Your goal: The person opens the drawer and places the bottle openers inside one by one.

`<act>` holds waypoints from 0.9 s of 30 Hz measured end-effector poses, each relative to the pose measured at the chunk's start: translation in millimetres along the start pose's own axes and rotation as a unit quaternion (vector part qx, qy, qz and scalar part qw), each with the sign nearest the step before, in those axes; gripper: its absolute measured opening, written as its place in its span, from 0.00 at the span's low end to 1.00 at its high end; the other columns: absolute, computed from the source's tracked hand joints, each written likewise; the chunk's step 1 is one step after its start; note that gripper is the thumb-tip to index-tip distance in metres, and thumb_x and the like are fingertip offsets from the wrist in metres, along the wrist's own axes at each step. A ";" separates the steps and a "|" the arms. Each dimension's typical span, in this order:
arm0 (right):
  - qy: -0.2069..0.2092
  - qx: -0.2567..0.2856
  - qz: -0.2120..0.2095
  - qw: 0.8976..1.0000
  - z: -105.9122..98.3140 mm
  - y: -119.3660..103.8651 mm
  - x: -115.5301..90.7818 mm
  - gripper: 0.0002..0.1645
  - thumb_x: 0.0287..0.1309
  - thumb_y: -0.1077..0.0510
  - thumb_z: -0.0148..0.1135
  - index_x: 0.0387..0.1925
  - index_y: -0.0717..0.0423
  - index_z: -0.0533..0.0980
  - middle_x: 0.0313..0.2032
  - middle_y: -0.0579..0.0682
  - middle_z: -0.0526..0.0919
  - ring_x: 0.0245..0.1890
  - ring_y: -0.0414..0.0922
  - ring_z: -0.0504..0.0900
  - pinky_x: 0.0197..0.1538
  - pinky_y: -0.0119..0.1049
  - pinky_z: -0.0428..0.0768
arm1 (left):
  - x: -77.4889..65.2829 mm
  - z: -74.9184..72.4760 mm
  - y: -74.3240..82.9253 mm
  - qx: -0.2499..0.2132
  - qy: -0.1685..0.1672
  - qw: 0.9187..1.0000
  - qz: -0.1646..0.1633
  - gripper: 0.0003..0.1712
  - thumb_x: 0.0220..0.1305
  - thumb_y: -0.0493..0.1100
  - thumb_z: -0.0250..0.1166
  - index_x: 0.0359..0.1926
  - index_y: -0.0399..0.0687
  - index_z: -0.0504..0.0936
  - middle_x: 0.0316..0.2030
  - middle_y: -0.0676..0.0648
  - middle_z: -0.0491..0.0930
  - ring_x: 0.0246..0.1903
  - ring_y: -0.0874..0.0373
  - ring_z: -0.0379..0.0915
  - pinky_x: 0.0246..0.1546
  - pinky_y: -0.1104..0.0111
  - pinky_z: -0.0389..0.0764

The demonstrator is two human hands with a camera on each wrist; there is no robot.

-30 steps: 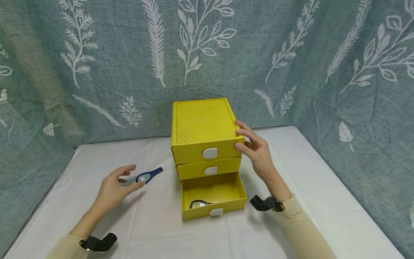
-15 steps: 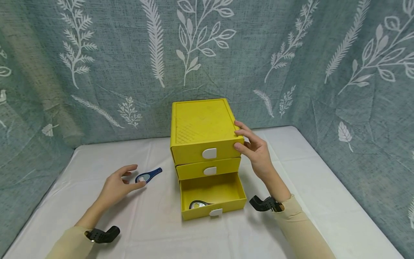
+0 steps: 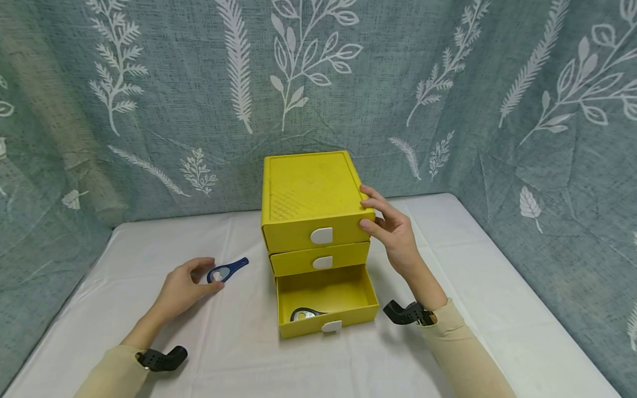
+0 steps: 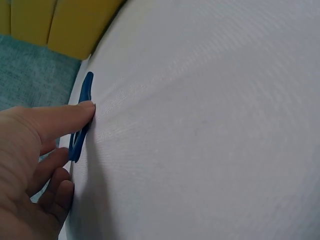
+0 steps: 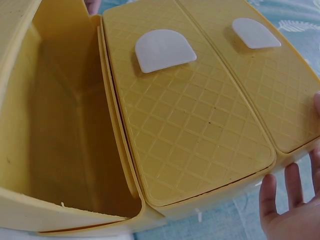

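In the head view a small dark-blue tool [image 3: 234,267] with an oval, pale-centred head lies on the white tablecloth; it resembles a magnifying glass. My left hand [image 3: 181,287] is at its head, thumb on the near side and fingers on the far side. The left wrist view has the thumb [image 4: 65,119] across the blue tool [image 4: 86,87]; firm contact cannot be told. My right hand [image 3: 395,235] holds the right front corner of a yellow drawer unit [image 3: 313,185]. The bottom drawer [image 3: 330,287] is pulled out, with a dark-rimmed similar tool [image 3: 304,314] inside.
The two upper drawers are closed, each with a white tab handle [image 3: 321,235]. A teal leaf-print curtain [image 3: 199,99] hangs behind and along both sides of the white-covered table [image 3: 239,354].
My left hand has moved slightly right, and its fingers have closed in around the blue tool's head. The blue tool, right hand and drawer unit stay in place.
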State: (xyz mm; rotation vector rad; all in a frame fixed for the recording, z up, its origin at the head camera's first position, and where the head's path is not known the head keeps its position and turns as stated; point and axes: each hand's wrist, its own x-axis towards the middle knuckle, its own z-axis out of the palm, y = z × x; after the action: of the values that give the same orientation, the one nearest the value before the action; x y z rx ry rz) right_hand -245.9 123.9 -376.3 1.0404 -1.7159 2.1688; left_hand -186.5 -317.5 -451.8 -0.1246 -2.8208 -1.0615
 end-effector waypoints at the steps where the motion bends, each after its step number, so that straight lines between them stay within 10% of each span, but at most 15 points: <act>1: 0.000 0.000 0.000 1.000 0.2 -0.2 0.0 0.19 0.65 0.64 0.63 0.56 0.50 0.80 0.71 0.55 0.63 0.71 0.53 0.57 0.58 0.43 0.71 | 0.0 0.2 -0.1 -0.001 0.000 1.000 0.000 0.38 0.56 0.51 0.76 0.62 0.35 0.74 0.53 0.35 0.78 0.49 0.39 0.74 0.47 0.47 0.75; 27: -0.001 0.003 -0.006 1.000 1.8 -0.7 0.0 0.18 0.64 0.62 0.65 0.55 0.49 0.80 0.70 0.56 0.63 0.71 0.53 0.57 0.58 0.43 0.71 | -5.2 0.2 8.8 -0.006 0.032 0.999 0.035 0.31 0.49 0.38 0.79 0.56 0.38 0.80 0.47 0.38 0.82 0.38 0.49 0.82 0.32 0.66 0.78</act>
State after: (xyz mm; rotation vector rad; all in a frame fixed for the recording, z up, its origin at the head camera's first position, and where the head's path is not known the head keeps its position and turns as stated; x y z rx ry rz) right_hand -244.8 122.6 -375.7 1.0522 -1.7022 2.1669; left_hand -180.3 -310.9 -447.0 -0.1860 -2.7323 -1.0483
